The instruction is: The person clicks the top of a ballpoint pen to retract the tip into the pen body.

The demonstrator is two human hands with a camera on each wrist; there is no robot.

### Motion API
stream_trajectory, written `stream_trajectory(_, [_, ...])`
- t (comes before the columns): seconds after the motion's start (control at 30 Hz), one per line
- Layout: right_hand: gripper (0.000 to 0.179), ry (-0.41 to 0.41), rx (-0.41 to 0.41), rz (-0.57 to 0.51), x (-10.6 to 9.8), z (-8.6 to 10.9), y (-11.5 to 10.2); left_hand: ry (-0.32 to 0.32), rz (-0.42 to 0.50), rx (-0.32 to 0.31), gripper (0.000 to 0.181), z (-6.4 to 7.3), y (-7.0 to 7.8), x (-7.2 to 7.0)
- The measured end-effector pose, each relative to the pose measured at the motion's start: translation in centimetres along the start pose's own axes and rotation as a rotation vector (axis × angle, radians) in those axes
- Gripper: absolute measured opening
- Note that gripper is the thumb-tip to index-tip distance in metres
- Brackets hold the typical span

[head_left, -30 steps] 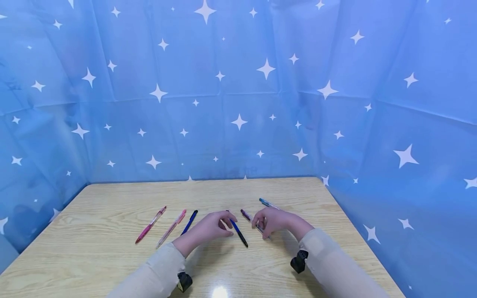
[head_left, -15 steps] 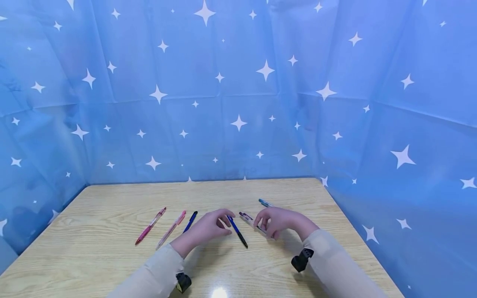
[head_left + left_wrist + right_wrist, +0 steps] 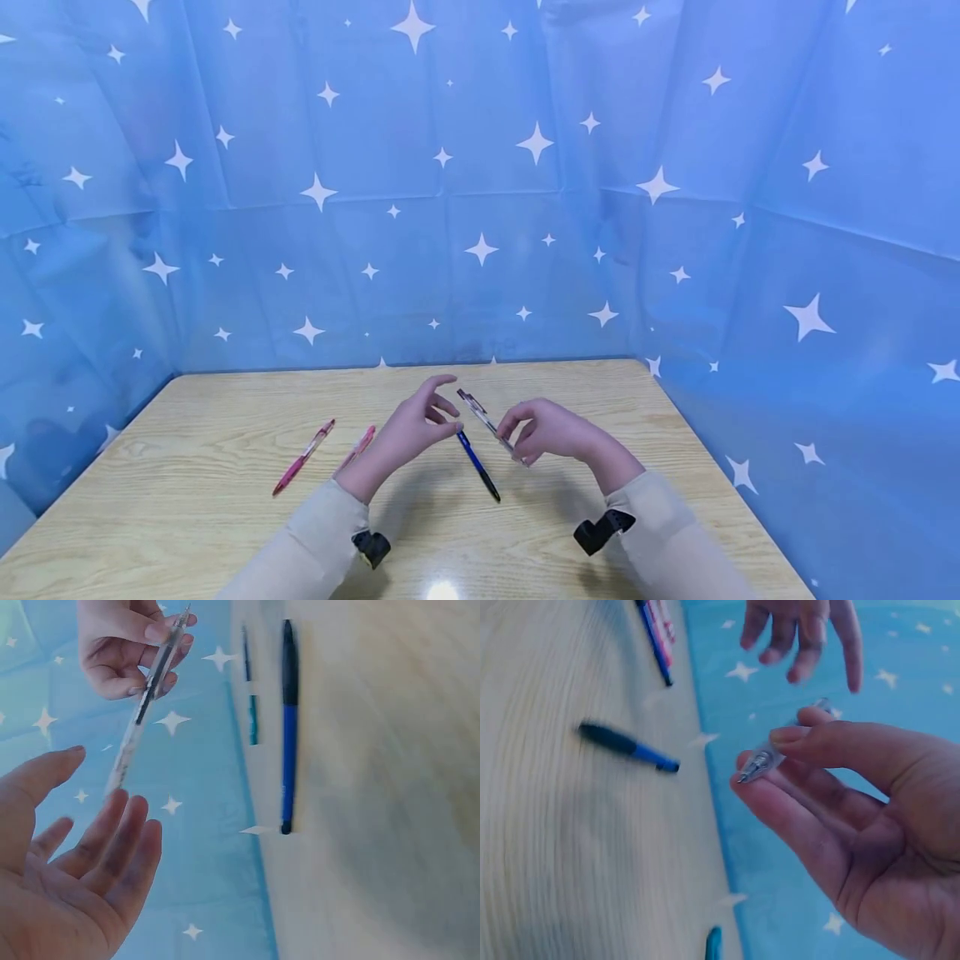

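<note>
A clear-barrelled pen [image 3: 476, 407] with a dark clip end is up off the table. My right hand [image 3: 555, 429] pinches it near the writing tip, between thumb and fingers. The metal tip [image 3: 742, 778] pokes out by the fingertips in the right wrist view. My left hand [image 3: 411, 427] is at the pen's other end, fingers spread and relaxed, holding nothing. In the left wrist view the left fingertips [image 3: 116, 799] overlap the pen's end. Below, between the hands, a blue pen with a black grip [image 3: 478, 467] lies on the table.
To the left lie a dark pink pen [image 3: 303, 458] and a lighter pink pen [image 3: 364, 442], the latter partly behind the left arm. Another blue pen [image 3: 656, 646] and a teal pen [image 3: 253, 720] lie on the table [image 3: 187, 517]. A starry blue curtain [image 3: 480, 167] surrounds it.
My right hand has lifted the clear-barrelled pen off the table and brought it leftward. My left hand has risen toward its end, its fingers opening wider.
</note>
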State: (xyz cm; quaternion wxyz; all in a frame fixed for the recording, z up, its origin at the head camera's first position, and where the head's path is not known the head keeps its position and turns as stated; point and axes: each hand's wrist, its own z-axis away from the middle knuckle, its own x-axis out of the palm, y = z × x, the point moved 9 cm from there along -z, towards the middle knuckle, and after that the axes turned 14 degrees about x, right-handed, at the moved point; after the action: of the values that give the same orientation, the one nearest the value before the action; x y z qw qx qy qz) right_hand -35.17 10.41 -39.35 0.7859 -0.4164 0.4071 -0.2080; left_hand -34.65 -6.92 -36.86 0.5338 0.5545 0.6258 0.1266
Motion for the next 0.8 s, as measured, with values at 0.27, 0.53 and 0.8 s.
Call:
stream_trajectory(0.27, [0.019, 0.036, -0.081, -0.105, 1.1, 0.5, -2.3, 0.161, 0.080, -0.007, 0.070, -0.9, 1.6, -1.7])
stream_trajectory(0.53, [0.018, 0.122, -0.130, -0.227, 1.8, 0.9, -3.8, 0.279, 0.296, 0.032, 0.060, -1.4, 3.4, -2.4])
stream_trajectory(0.8, [0.017, 0.195, -0.178, -0.370, 2.6, 1.2, -4.6, 0.406, 0.424, 0.038, 0.051, -1.1, 4.6, -2.9])
